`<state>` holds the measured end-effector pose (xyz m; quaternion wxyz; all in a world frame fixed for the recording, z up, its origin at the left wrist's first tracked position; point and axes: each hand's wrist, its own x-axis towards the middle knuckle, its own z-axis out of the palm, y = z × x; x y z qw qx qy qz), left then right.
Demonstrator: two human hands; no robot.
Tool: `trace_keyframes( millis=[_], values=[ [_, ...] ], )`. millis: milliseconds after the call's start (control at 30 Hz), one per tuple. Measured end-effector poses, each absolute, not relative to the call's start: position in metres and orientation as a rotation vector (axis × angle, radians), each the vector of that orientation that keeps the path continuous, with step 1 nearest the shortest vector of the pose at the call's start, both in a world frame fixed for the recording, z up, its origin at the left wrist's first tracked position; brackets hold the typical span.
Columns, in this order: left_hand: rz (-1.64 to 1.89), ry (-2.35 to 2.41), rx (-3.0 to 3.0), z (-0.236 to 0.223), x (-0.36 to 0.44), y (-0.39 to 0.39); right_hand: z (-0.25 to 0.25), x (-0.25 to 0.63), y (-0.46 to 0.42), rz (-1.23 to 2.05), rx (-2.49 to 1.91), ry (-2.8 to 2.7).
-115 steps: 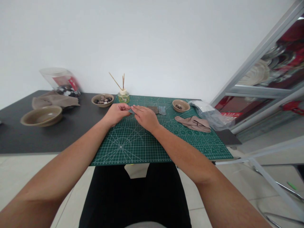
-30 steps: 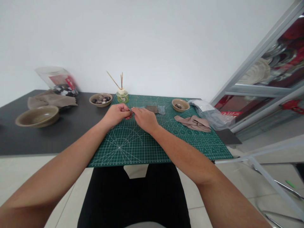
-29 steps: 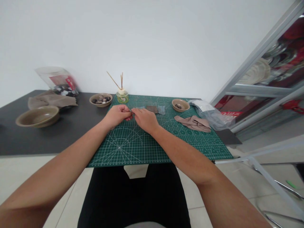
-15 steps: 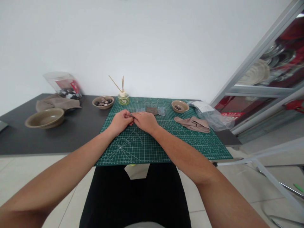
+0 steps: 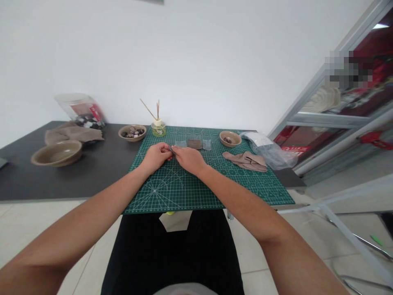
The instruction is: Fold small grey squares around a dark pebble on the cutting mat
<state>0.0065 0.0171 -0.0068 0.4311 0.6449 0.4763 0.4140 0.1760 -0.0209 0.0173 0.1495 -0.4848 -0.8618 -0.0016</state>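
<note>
My left hand (image 5: 158, 156) and my right hand (image 5: 189, 159) meet over a green cutting mat (image 5: 181, 196), fingertips together. Between them they pinch a small dark grey piece (image 5: 172, 151), mostly hidden by the fingers, so its kind cannot be made out. Just beyond my right hand lies a flat brown block (image 5: 195, 144). Bluish translucent pieces lie on either side of it, one to the left (image 5: 181, 144) and one to the right (image 5: 206, 145).
A bowl of dark and pinkish stones (image 5: 132, 133), a reed diffuser (image 5: 158, 128) and an apparently bare bowl (image 5: 57, 153) stand left. To the right are a bowl with a few dark pieces (image 5: 230, 138), a brown cloth (image 5: 247, 160) and a plastic bag (image 5: 273, 153).
The view has shifted slightly. My hands stay together around the small piece; the right-hand fingers are drawn in a little closer around it.
</note>
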Motion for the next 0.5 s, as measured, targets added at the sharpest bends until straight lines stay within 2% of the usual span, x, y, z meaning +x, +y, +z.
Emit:
trace_keyframes(
  millis=[500],
  values=[
    [1.153, 1.127, 1.53, 0.0, 0.01, 0.007, 0.009, 0.171, -0.031, -0.153, -1.436, -2.374]
  ],
)
